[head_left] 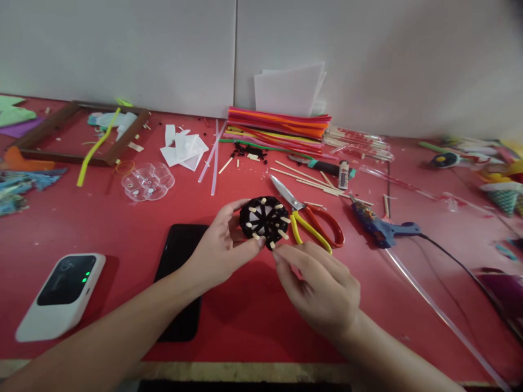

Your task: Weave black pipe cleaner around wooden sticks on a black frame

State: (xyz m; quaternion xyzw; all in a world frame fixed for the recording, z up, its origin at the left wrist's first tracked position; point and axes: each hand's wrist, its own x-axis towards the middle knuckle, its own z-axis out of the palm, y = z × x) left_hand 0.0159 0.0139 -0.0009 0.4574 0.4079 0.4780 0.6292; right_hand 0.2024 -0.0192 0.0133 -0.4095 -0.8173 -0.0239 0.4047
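Note:
Near the middle of the view, my left hand [223, 245] grips the side of a round black spoked craft wheel [265, 218]. Several short pale wooden sticks stand out around the wheel's rim, and a whitish surface shows between its spokes. My right hand [321, 286] is closed, its thumb and fingertip pinched at the wheel's lower edge by one stick [272, 245]. Whether the pinch is on that stick or on the black rim is hard to tell. Scissors [304, 212] with one yellow and one red handle lie just behind my right hand.
A blue glue gun [379, 223] with a clear glue stick and cord lies at right. A black phone [180, 305] and a white device [61, 296] lie at left. Behind are pipe cleaners [278, 128], wooden sticks [306, 177], paper scraps [186, 149], a clear plastic palette [147, 181] and a brown frame [44, 155].

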